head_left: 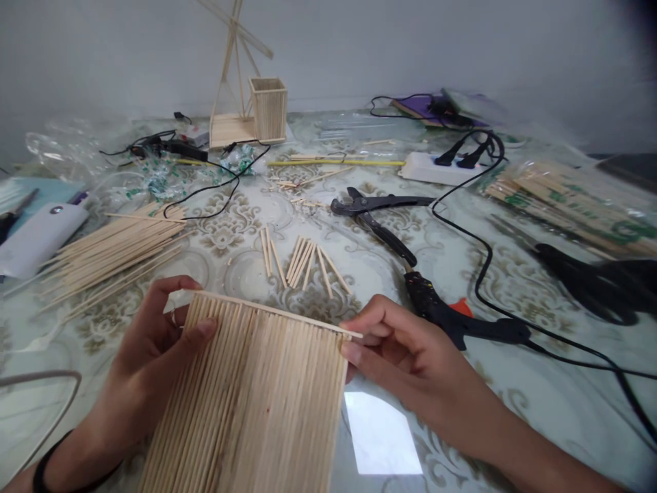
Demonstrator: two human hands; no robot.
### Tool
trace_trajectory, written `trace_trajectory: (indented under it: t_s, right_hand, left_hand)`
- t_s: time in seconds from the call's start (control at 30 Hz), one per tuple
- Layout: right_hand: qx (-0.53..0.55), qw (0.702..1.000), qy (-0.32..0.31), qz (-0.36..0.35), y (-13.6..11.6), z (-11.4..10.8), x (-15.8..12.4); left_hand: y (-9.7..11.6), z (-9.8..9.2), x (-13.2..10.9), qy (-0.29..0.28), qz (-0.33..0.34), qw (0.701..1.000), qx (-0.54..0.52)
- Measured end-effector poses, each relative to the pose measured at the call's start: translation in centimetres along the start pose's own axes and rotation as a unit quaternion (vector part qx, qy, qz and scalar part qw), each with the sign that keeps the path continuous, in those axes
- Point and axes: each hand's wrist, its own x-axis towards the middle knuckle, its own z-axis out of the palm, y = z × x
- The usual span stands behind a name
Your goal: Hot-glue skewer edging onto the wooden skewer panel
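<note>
A panel of wooden sticks (267, 404) laid side by side tilts up in front of me. One thin wooden stick (277, 311) lies crosswise along its far edge, its right end jutting past the corner. My left hand (154, 363) grips the panel's left side, thumb on top and fingers behind. At the right corner, my right hand (405, 356) pinches the crosswise stick between thumb and fingers. Just beyond the right hand rests a black glue gun (452, 315) with an orange trigger. Short cut sticks (302, 260) lie in small groups past the panel.
Black pliers (382, 205) lie behind the glue gun, with scissors (580, 274) to the right. Long sticks (123, 246) are piled at left. At the back stand a stick-built box (270, 109) and a white power strip (441, 168). A black cable (485, 267) crosses the right side.
</note>
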Motion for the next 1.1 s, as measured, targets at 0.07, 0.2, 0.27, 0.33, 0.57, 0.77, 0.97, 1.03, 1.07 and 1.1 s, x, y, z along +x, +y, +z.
trace_trajectory:
  t_s: [0.07, 0.2, 0.27, 0.33, 0.57, 0.77, 0.97, 1.03, 1.07, 1.1]
  right_hand:
    - [-0.004, 1.0, 0.0, -0.003, -0.2, 0.0, 0.0]
    - [0.015, 1.0, -0.005, -0.009, -0.6, 0.1, -0.1]
    - [0.019, 1.0, -0.004, -0.011, -0.7, 0.2, -0.1]
    - [0.014, 1.0, 0.004, -0.01, -0.7, 0.3, 0.0]
    - [-0.034, 0.998, 0.055, -0.005, -0.6, 0.7, 0.0]
    - [0.027, 0.998, 0.044, 0.02, -0.8, 0.7, 0.0]
    - [0.037, 0.998, 0.05, 0.029, -0.7, 0.7, 0.3]
    - [0.041, 0.997, 0.056, 0.029, -0.6, 0.6, 0.3]
    - [0.042, 0.997, 0.057, 0.029, -0.6, 0.6, 0.4]
    - [0.043, 0.997, 0.057, 0.029, -0.6, 0.7, 0.4]
  left_hand:
    - [0.0, 0.0, 0.0, -0.003, 0.006, 1.0, 0.001]
    - [0.1, 0.0, -0.1, -0.006, 0.016, 1.0, 0.009]
    - [0.1, 0.1, -0.1, -0.002, 0.02, 1.0, 0.011]
    - [0.3, 0.4, -0.2, 0.013, 0.016, 1.0, 0.017]
    - [0.9, 1.5, -0.7, 0.047, -0.007, 0.998, 0.03]
    - [0.5, 0.9, -0.4, 0.041, 0.0, 0.999, 0.035]
    - [0.5, 0.8, -0.5, 0.041, 0.0, 0.998, 0.041]
    - [0.6, 0.9, -0.5, 0.043, -0.009, 0.998, 0.04]
    - [0.5, 0.8, -0.5, 0.041, -0.009, 0.998, 0.041]
    - [0.5, 0.8, -0.4, 0.034, -0.005, 0.998, 0.043]
